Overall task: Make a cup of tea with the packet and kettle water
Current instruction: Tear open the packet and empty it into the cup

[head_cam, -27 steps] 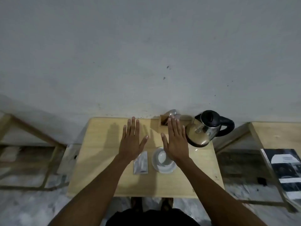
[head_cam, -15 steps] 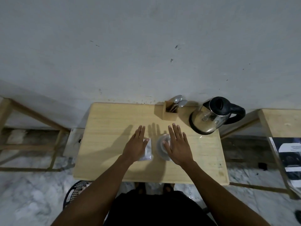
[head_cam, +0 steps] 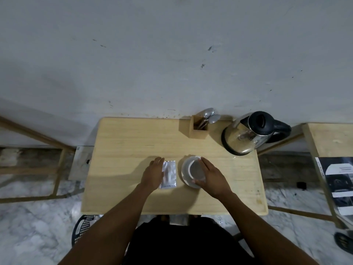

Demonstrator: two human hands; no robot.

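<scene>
The right hand [head_cam: 212, 177] is curved round the cup [head_cam: 196, 170], with the fingers laid over its far rim and the thumb at its near rim; the grip is closed loosely on the cup, though how firmly cannot be told. The cup stands upright on a white saucer [head_cam: 183, 169], and no liquid can be made out inside it. Just to the left of that grip, the left hand [head_cam: 152, 174] is laid flat, fingers together, on the left edge of the silver packet [head_cam: 169, 175]; nothing is pinched, and the packet lies flat on the worktop [head_cam: 124, 150], just beside the saucer and apart from it.

Beyond the right grip and further to the right, near the wall, the kettle [head_cam: 246, 134] is seen with its lid shut and its black handle turned away to the right. Between it and the middle of the far edge, a wooden holder [head_cam: 197, 129] with spoons [head_cam: 210, 115] is placed.

The packet is judged to be light, thin and slippery foil, easily slid by a flat palm; it would best be pinched at a top corner and torn along the seal. The cup is judged to be stiff, breakable ceramic that may rock on its saucer, so it should be steadied by its wall. The kettle is likely to be heavy and perhaps hot; only its handle should be taken.
</scene>
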